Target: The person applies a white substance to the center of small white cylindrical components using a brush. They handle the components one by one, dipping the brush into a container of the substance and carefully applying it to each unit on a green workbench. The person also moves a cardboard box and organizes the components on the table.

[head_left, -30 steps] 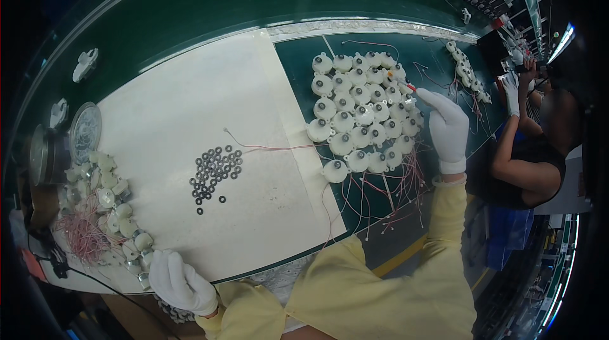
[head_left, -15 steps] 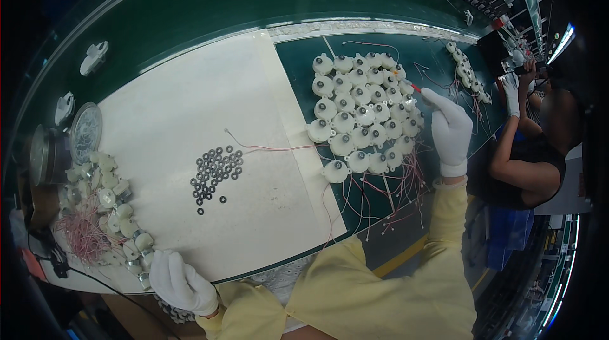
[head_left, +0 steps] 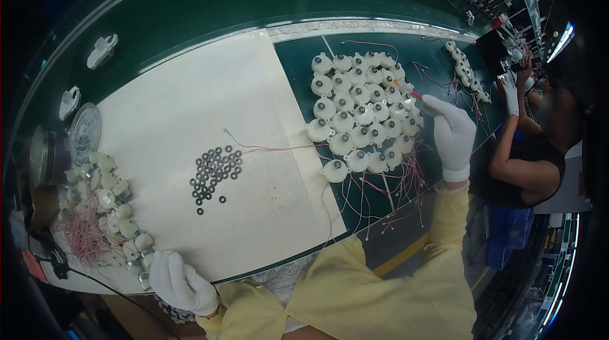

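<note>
My right hand, in a white glove, pinches a thin red stick-like tool. Its far end reaches over the right side of a cluster of small off-white round motors with dark centre pieces, and its tip is too small to make out. Pink and white wires trail from the motors' near side. At the table's near left edge rests my gloved left hand, its fingers curled together. It lies beside a heap of more motors, and any object inside its fingers is hidden.
Several small black rings lie on the white sheet. Round clear container stands at left. White parts sit on the green belt beyond. Another person works at right, near a row of motors.
My right hand has shifted slightly nearer and to the right, with the tool in it. White parts on the belt have slid a little right and away. My left hand stays put.
</note>
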Available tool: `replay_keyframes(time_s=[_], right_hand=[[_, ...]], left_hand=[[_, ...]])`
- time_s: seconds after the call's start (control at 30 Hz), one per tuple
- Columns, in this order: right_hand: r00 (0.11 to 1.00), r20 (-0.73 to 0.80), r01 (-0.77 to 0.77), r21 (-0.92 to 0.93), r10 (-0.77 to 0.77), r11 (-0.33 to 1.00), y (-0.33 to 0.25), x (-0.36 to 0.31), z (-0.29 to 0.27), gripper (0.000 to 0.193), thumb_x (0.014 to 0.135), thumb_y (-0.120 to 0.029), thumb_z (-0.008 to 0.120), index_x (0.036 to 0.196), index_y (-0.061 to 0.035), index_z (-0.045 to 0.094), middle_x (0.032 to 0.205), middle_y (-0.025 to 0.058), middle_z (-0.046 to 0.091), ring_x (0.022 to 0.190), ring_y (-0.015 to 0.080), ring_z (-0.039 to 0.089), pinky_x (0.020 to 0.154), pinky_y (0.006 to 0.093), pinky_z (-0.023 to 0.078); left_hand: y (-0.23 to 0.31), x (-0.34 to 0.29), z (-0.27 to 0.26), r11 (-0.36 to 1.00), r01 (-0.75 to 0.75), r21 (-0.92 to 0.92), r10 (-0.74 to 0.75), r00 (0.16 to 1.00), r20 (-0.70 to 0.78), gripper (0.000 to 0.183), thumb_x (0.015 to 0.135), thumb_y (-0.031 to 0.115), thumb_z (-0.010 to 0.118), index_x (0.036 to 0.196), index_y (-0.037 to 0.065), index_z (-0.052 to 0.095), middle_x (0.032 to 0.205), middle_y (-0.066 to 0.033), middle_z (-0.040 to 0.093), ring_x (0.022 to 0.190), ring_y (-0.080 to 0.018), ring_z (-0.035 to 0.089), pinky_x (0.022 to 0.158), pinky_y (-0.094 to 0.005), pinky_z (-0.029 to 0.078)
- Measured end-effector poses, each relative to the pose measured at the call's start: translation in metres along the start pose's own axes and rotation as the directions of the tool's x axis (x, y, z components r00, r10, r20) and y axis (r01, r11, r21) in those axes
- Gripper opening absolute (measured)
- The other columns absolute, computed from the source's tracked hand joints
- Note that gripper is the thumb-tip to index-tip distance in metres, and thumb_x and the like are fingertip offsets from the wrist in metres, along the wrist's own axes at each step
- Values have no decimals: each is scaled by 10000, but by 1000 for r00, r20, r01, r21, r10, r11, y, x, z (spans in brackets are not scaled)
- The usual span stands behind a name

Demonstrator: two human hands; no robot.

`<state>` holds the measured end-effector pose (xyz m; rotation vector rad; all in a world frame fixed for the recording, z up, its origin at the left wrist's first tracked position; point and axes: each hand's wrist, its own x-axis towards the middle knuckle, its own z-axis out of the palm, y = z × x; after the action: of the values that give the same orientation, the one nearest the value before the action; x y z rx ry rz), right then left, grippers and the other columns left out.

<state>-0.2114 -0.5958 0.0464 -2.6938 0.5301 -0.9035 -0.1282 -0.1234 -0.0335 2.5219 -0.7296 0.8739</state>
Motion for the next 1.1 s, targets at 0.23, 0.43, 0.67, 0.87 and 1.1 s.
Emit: replay_keyframes(time_s=[0.23, 0.43, 0.67, 0.87, 1.1], right_hand=[[999, 44, 1, -25, 0, 1000, -4, 6, 7, 334, 779, 20, 509, 1010, -66, 734, 882, 93, 735, 781, 202, 691, 771, 295, 476], [1000, 28, 3, -26, -2, 1000, -5, 5, -1, 325, 780, 12, 510, 1002, -64, 735, 866, 95, 735, 785, 200, 698, 766, 292, 476], [999, 36, -31, 23, 30, 999, -6, 8, 5, 328, 776, 22, 502, 996, -54, 734, 862, 108, 733, 787, 207, 703, 766, 300, 487], [997, -28, -72, 60, 74, 996, 13, -3, -11, 344, 796, 56, 494, 1047, -20, 716, 939, 133, 727, 855, 190, 692, 781, 281, 501], [912, -11, -355, 480, 410, 803, 15, -11, -17, 330, 940, -15, 479, 1235, 63, 605, 1036, 139, 699, 893, 155, 667, 819, 254, 481]], left_hand=[[1, 1, 0, 1000, 0, 15, 0, 1000, -6, 243, 872, 11, 523, 1094, -10, 620, 1100, -159, 630, 1050, -376, 590, 899, -461, 453], [2, 1, -1, 1000, 17, 7, -18, 1000, 14, 234, 881, 28, 524, 1090, -11, 622, 1095, -158, 630, 1048, -379, 589, 896, -464, 456], [2, 1, 0, 1000, 10, 4, -10, 1000, -1, 236, 883, 23, 525, 1098, -11, 616, 1096, -157, 630, 1046, -379, 591, 894, -465, 456], [0, 1, 0, 1000, -7, 0, 7, 1000, -3, 250, 876, -1, 518, 1108, -11, 610, 1100, -158, 633, 1047, -382, 593, 895, -467, 455], [-5, -6, 0, 999, -1, -44, 2, 1000, 20, 312, 866, -38, 496, 1155, -58, 614, 1163, -198, 625, 1122, -384, 575, 984, -458, 456]])
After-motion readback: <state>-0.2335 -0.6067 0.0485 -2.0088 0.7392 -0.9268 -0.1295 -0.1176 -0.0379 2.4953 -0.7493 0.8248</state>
